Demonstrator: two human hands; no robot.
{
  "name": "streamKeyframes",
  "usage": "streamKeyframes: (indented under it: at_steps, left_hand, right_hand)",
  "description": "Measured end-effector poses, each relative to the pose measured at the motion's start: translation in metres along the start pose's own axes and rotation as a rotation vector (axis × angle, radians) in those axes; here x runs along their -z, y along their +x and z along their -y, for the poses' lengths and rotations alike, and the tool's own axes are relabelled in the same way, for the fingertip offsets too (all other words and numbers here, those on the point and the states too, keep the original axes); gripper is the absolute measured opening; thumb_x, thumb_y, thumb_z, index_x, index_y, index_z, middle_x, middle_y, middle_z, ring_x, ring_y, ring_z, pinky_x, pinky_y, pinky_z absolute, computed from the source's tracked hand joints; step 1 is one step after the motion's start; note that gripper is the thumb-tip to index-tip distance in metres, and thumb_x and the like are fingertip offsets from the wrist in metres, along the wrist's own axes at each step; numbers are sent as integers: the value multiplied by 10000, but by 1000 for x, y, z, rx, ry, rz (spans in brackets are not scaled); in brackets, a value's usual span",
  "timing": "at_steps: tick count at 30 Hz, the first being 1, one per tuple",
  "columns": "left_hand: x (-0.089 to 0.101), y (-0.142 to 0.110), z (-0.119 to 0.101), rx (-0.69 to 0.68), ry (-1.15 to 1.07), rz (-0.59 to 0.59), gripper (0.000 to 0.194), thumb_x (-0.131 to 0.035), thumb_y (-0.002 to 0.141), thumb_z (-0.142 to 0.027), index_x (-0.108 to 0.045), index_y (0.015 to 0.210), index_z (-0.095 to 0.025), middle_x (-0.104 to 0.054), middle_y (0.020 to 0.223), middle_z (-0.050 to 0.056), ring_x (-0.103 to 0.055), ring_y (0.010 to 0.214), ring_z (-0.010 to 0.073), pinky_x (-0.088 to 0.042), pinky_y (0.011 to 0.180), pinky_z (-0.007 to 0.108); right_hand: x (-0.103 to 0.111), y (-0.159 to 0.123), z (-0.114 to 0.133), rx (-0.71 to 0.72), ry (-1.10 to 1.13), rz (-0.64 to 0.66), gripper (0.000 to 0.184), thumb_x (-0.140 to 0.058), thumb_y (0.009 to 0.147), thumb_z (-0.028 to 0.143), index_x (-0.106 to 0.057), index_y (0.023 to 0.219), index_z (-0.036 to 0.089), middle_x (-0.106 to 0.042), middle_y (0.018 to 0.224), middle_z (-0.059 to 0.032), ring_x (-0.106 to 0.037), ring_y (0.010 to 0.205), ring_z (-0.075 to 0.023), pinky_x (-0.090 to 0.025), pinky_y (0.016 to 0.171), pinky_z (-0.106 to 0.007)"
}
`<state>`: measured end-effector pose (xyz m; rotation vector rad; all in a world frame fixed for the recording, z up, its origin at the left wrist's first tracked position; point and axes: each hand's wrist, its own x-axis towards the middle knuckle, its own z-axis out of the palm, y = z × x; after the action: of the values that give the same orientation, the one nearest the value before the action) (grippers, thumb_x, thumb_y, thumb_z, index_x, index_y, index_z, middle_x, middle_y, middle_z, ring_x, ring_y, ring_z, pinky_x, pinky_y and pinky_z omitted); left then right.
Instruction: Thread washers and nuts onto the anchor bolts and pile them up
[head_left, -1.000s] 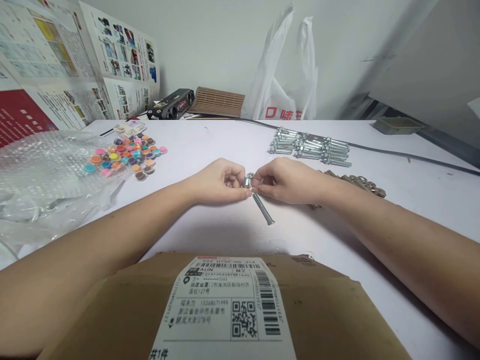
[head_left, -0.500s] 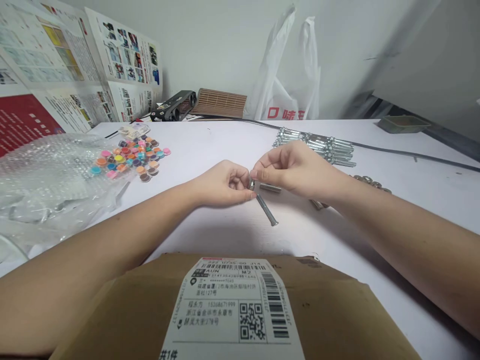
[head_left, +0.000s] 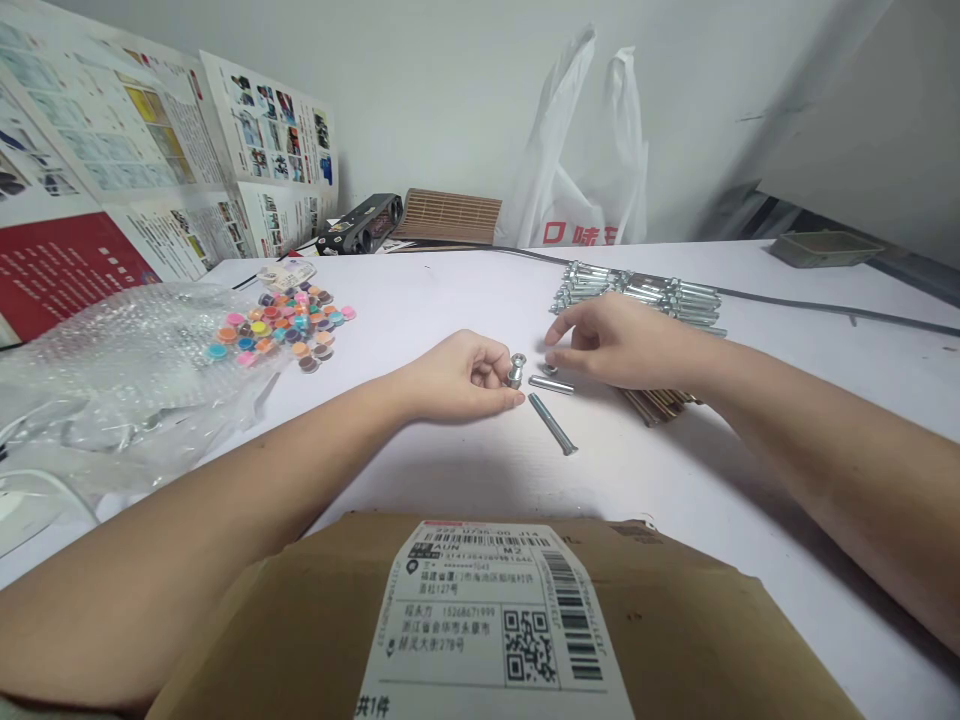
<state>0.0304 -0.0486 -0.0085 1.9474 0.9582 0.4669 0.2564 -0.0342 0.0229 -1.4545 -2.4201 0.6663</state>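
Note:
My left hand (head_left: 471,378) is closed, pinching a short silver bolt-like fitting (head_left: 516,371) that stands upright at its fingertips. To its right, my right hand (head_left: 622,340) has thumb and index finger apart. Just under the right thumb sits a small metal nut or ring (head_left: 550,369), partly covered; whether the thumb touches it I cannot tell. A silver metal sleeve (head_left: 551,385) lies on the table between the hands. Nearer to me is a loose screw (head_left: 553,425) with a flared head, lying at a slant.
A heap of silver anchor bolts (head_left: 637,290) lies behind my right hand, with brass-coloured rods (head_left: 660,406) below its wrist. Colourful little pots (head_left: 285,325) and bubble wrap (head_left: 135,370) are at left. A labelled cardboard box (head_left: 300,620) stands in front; a plastic bag (head_left: 577,170) stands behind.
My right hand has left the fitting in my left hand and moved right, its finger and thumb spreading. The left hand keeps its grip. The whole view has shifted slightly.

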Motion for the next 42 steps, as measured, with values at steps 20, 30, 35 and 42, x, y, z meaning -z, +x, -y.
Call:
streamKeyframes:
  at_steps: [20,30,35,42]
  left_hand:
    - [0,1,2,-72,46,16,217,-654,773,-298,-522,700,-143,-468,581,-28,-441,533,77,-342,501,223]
    - [2,1,5,-110,52,39,208,-641,803,-315,-568,782,-122,-506,614,-17,-457,542,79,-356,505,222]
    - [3,2,8,-141,100,31,212,-641,811,-324,-592,802,-118,-509,597,-17,-469,539,88,-364,507,226]
    - [3,1,9,-125,40,59,235,-632,826,-347,-592,818,-115,-553,626,1,-504,568,96,-399,538,231]
  right_hand:
    - [-7,-11,27,325,215,-89,220,-699,762,363,-716,866,170,-653,717,-22,-571,682,-147,-430,634,-288]
    - [-12,-14,21,438,347,-144,200,-618,862,340,-729,834,177,-696,817,-43,-606,754,-167,-456,692,-306]
    - [-18,-14,22,450,373,-136,274,-554,912,376,-699,1067,203,-701,979,-47,-623,840,-180,-478,728,-310]
    - [-21,-19,20,353,380,-385,299,-506,940,389,-692,791,208,-678,862,-40,-617,843,-178,-470,785,-333]
